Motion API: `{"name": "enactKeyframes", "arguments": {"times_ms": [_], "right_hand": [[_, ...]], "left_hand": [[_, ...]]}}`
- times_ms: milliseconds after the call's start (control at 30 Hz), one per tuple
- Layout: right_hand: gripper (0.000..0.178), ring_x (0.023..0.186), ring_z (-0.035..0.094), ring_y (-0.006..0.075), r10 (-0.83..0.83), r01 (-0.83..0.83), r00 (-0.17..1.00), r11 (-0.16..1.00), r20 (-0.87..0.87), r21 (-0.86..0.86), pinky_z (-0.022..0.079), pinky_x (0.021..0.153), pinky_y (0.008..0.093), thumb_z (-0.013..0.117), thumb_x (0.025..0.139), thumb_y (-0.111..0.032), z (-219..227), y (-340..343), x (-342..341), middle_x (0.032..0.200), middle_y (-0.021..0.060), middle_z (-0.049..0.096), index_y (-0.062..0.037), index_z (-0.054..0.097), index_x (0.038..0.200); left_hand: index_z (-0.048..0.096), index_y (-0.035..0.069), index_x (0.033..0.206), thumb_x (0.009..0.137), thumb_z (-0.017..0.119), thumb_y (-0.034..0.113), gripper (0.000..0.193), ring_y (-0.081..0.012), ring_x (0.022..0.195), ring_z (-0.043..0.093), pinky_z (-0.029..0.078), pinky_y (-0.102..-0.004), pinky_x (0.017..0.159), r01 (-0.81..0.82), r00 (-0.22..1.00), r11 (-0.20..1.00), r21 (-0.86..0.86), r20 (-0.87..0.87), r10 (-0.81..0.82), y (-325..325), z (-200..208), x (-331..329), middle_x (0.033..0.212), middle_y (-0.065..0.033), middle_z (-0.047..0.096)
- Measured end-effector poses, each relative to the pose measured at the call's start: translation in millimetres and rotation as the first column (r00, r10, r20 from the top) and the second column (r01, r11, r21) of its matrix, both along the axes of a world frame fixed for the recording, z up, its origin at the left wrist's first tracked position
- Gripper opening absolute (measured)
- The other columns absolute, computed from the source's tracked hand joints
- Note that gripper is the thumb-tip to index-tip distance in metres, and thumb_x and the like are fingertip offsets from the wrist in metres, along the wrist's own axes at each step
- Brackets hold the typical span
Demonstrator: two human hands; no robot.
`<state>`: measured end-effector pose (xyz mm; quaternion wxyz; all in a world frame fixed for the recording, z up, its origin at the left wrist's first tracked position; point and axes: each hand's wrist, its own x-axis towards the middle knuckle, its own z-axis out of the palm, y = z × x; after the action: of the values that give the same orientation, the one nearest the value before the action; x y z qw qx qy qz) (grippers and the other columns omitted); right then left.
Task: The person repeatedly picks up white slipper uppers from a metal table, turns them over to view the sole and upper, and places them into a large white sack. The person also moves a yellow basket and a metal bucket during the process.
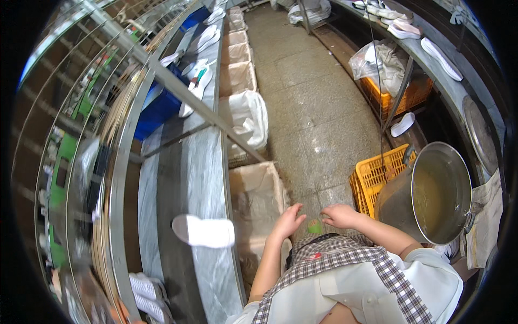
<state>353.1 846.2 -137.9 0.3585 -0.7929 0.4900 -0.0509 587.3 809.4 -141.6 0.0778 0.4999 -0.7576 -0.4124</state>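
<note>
My left hand (288, 220) and my right hand (339, 216) are in front of my checked apron (302, 259), a short gap apart. Both are empty, with their fingers apart. Below and between them shows a small green thing (314, 225) whose kind I cannot make out. To the left of my left hand, a white shoe (210, 232) with a greyish end lies on the dark belt (189, 272) of the long bench. Closest to the left hand stands a bin lined with beige cloth (259, 189).
Lined bins run along the bench, one with a white plastic bag (251, 116). On the right are a large metal pot (440, 189) holding murky liquid, a yellow crate (377, 175) and an orange crate (415, 97). More shoes (197, 89) stand on the bench. A metal bar (183, 89) slants across the left.
</note>
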Motion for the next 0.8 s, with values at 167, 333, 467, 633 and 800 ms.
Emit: {"name": "enactKeyframes", "arguments": {"times_ms": [167, 333, 467, 633, 800], "right_hand": [[0.032, 0.094, 0.058, 0.0329, -0.205, 0.208, 0.974, 0.978, 0.101, -0.029, 0.047, 0.08, 0.0428, 0.056, 0.085, -0.033, 16, -97, -9, 0.097, 0.0145, 0.062, -0.0069, 0.062, 0.104], [0.031, 0.076, 0.06, 0.0341, -0.425, 0.424, 0.905, 0.905, -0.02, -0.034, 0.046, 0.068, 0.0447, 0.059, 0.082, -0.033, -10, -203, -45, 0.08, 0.015, 0.064, -0.0036, 0.066, 0.075], [0.033, 0.072, 0.061, 0.033, -0.531, 0.522, 0.847, 0.841, -0.034, -0.141, 0.048, 0.065, 0.044, 0.063, 0.077, -0.033, -49, -298, -81, 0.071, 0.0123, 0.065, -0.0049, 0.065, 0.06], [0.041, 0.112, 0.052, 0.0327, -0.515, 0.496, 0.852, 0.851, -0.093, -0.173, 0.042, 0.093, 0.0413, 0.065, 0.077, -0.033, -50, -442, -147, 0.133, 0.0157, 0.047, -0.0074, 0.062, 0.109], [0.051, 0.112, 0.051, 0.0325, -0.461, 0.459, 0.881, 0.887, -0.109, -0.039, 0.041, 0.094, 0.0434, 0.065, 0.078, -0.034, -16, -602, -200, 0.125, 0.0147, 0.051, -0.0053, 0.053, 0.119]], "left_hand": [[0.049, 0.002, 0.121, 0.085, 0.063, 0.025, 0.046, -0.0283, 0.102, 0.058, 0.047, -0.037, 0.087, 0.05, 0.997, 0.993, -0.103, -0.057, -0.056, -143, 33, -23, 0.111, -0.0182, 0.058], [0.05, 0.004, 0.12, 0.085, 0.061, 0.025, 0.042, -0.0291, 0.098, 0.059, 0.048, -0.0371, 0.084, 0.168, 0.976, 0.984, -0.061, -0.129, -0.175, -282, 31, -57, 0.111, -0.0181, 0.057], [0.048, 0.004, 0.123, 0.086, 0.06, 0.021, 0.042, -0.025, 0.096, 0.06, 0.048, -0.0341, 0.083, 0.128, 0.948, 0.991, -0.049, -0.286, -0.136, -400, 27, -100, 0.112, -0.0159, 0.056], [0.047, 0.006, 0.125, 0.086, 0.062, 0.015, 0.043, -0.0201, 0.094, 0.061, 0.049, -0.0308, 0.079, 0.006, 0.962, 1.0, -0.023, -0.274, -0.012, -579, 56, -147, 0.114, -0.0133, 0.055], [0.051, 0.005, 0.119, 0.087, 0.058, 0.01, 0.032, -0.0158, 0.089, 0.06, 0.049, -0.0284, 0.079, -0.321, 0.804, 0.926, -0.198, -0.574, 0.156, -750, 125, -134, 0.106, -0.0074, 0.058]]}}
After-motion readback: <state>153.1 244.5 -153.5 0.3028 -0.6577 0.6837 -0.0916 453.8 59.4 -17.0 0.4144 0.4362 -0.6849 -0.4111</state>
